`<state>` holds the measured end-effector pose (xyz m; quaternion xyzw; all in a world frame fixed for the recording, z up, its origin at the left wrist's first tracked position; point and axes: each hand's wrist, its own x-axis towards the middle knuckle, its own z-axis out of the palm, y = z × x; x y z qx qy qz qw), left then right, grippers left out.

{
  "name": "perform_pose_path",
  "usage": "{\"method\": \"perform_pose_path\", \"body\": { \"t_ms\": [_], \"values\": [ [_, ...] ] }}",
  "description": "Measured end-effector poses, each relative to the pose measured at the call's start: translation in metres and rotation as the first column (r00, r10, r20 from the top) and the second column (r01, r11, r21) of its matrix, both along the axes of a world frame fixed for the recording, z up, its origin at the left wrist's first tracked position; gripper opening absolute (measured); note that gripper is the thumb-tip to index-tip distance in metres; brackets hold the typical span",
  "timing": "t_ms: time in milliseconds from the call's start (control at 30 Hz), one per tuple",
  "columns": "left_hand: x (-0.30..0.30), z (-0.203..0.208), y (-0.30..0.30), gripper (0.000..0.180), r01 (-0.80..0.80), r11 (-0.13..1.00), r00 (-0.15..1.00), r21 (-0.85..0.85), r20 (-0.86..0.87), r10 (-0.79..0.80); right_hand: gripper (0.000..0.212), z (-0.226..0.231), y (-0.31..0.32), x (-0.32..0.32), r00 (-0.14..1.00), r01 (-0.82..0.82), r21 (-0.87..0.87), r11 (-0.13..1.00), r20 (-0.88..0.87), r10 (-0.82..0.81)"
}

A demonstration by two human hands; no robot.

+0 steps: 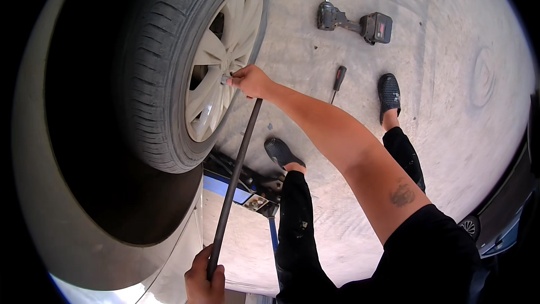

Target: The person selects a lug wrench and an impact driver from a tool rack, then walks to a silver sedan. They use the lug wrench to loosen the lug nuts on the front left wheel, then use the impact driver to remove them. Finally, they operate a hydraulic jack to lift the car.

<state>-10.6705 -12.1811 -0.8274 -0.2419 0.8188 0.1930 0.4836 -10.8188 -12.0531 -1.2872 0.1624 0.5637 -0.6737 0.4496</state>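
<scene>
A car wheel (pixel 197 107) with a dark tyre and a pale spoked rim stands in the wheel arch. My left hand (pixel 204 281) is closed round the lower end of a long dark socket wrench bar (pixel 236 174). The bar slants up to the wheel, where my right hand (pixel 251 81) wraps round its head. A grey metal socket (pixel 225 79) sticks out from my right fingers and meets the rim near its hub. The fastener under the socket is hidden.
On the concrete floor lie a cordless impact wrench (pixel 351 24) and a screwdriver (pixel 339 79). A floor jack (pixel 247 191) with a blue handle stands beneath the car, close to my left shoe (pixel 283 153). The car's pale body (pixel 101 259) borders the left side.
</scene>
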Motion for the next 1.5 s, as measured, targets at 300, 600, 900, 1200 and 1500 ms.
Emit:
{"method": "perform_pose_path", "body": {
  "t_ms": [300, 600, 900, 1200, 1500],
  "values": [
    [-0.009, 0.002, -0.001, 0.045, 0.265, 0.963, 0.964, -0.046, 0.008, -0.265, 0.034, 0.007, -0.006, -0.01, 0.998, -0.015, -0.044, 0.999, 0.063, 0.018],
    [-0.082, 0.016, 0.049, 0.028, 0.179, 0.983, 0.979, -0.046, -0.089, -0.182, 0.031, 0.048, 0.001, 0.035, 0.72, 0.622, 0.401, 0.673, 0.045, -0.692],
    [-0.087, 0.028, 0.022, 0.019, 0.155, 0.979, 0.985, -0.134, -0.055, -0.164, 0.022, 0.195, -0.055, 0.058, 0.429, 0.668, 0.31, 0.676, 0.583, -0.691],
    [-0.041, -0.033, 0.017, 0.024, 0.065, 0.993, 0.944, -0.1, 0.328, -0.029, 0.032, 0.194, -0.029, 0.086, 0.701, 0.527, 0.335, 0.781, 0.348, -0.622],
    [-0.005, -0.029, 0.005, 0.029, 0.472, 0.859, 0.855, -0.199, 0.34, -0.391, 0.025, 0.27, -0.102, 0.176, 0.976, -0.215, 0.433, 0.875, 0.138, 0.171]
  ]
}}
